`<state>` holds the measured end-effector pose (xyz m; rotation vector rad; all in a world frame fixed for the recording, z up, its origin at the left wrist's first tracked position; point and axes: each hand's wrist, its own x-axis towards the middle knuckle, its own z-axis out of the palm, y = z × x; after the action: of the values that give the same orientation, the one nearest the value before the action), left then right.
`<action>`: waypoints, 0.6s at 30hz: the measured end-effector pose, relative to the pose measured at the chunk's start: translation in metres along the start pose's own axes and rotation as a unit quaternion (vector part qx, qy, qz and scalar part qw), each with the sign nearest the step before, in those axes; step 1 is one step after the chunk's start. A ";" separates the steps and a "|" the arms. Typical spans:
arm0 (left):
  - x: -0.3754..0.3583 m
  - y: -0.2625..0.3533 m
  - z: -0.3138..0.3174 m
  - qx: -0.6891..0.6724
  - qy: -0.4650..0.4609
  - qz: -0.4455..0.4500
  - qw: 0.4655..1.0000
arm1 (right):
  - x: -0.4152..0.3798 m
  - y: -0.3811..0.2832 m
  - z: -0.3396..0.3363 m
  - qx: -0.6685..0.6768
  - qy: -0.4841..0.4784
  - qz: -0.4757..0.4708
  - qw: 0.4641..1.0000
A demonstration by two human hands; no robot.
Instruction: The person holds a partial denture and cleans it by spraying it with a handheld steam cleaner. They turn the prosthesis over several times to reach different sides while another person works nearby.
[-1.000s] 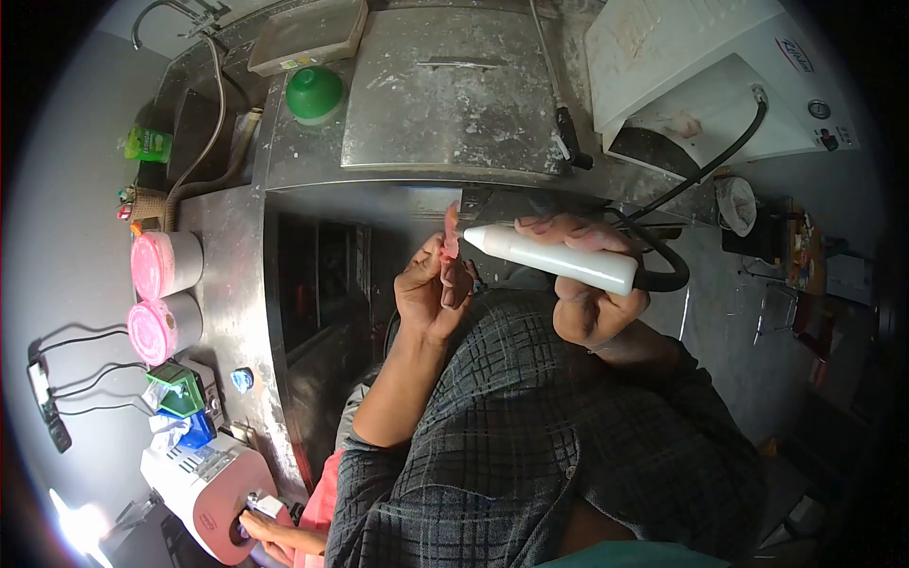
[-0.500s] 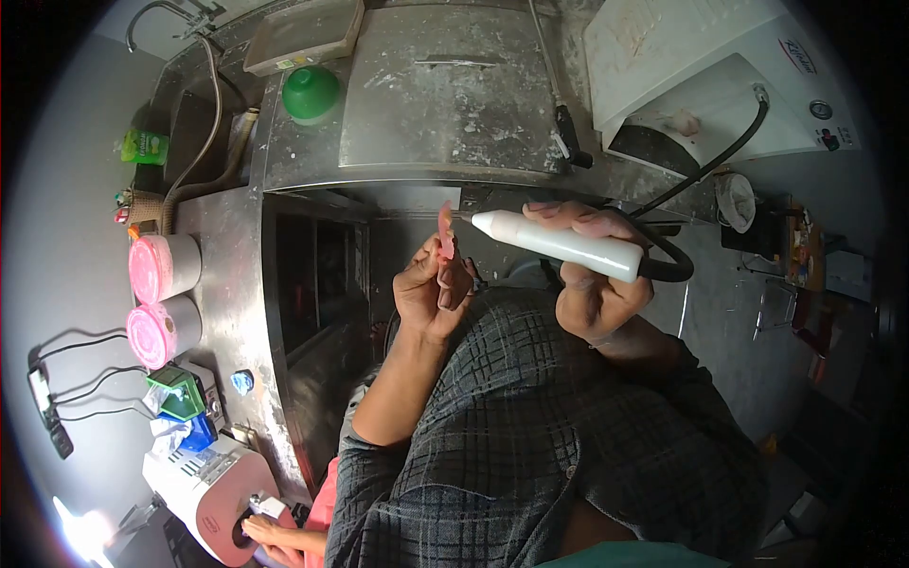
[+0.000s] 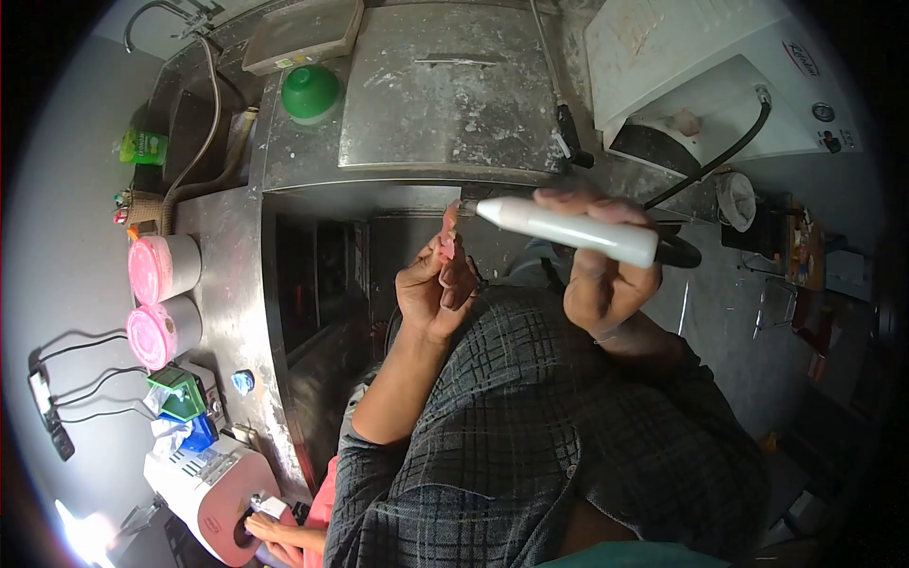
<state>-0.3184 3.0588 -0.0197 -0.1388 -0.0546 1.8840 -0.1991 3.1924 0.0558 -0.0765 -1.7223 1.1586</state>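
Pinched between the thumb and fingers of my left hand point(image 3: 434, 289) is a pink denture point(image 3: 449, 235) with small pale teeth, held upright and seen nearly edge-on. My right hand point(image 3: 611, 289) wraps round a white pen-shaped steam handpiece point(image 3: 568, 230), slightly blurred. Its tapered tip points left, right beside the denture's upper part. A black hose point(image 3: 720, 156) leads from the handpiece toward the white machine point(image 3: 705, 85) at the upper right. Faint haze spreads left of the denture, over the counter's front edge.
A metal counter point(image 3: 445, 104) runs along the far side, bearing a green rubber bowl point(image 3: 311, 93). Two pink-lidded tubs point(image 3: 156, 336) stand at the left. Lower left, another person's hand point(image 3: 270, 530) reaches into a white machine point(image 3: 213, 497).
The handpiece has shifted slightly right and up, now more level, its tip near the denture's top. Haze now shows to the left. The left hand has barely moved.
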 end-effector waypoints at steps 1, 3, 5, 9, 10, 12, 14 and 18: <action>0.001 0.000 -0.001 -0.009 -0.022 -0.015 1.000 | 0.006 0.000 -0.002 -0.024 0.000 -0.004 1.000; 0.000 -0.002 0.001 -0.031 -0.023 -0.021 0.999 | 0.013 0.004 -0.002 -0.019 0.011 0.022 1.000; 0.001 -0.007 0.007 -0.084 -0.024 -0.066 0.994 | 0.014 0.005 -0.002 -0.008 0.013 0.062 0.998; 0.004 -0.016 0.008 -0.085 -0.099 -0.130 0.983 | 0.010 0.027 -0.009 0.077 -0.021 0.083 0.993; 0.003 -0.017 0.017 -0.081 -0.059 -0.137 0.985 | 0.013 0.026 -0.009 0.094 -0.061 0.090 0.990; 0.007 -0.020 0.025 -0.086 -0.057 -0.151 0.983 | 0.017 0.019 -0.011 0.114 -0.116 0.124 0.979; 0.011 -0.023 0.028 -0.090 -0.054 -0.165 0.981 | 0.015 0.021 -0.012 0.104 -0.121 0.127 0.979; 0.019 -0.026 0.024 -0.079 -0.053 -0.207 0.974 | 0.013 0.023 -0.017 0.102 -0.122 0.134 0.978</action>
<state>-0.3030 3.0857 0.0058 -0.1247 -0.2847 1.4683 -0.2027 3.2225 0.0486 -0.0440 -1.8349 1.5940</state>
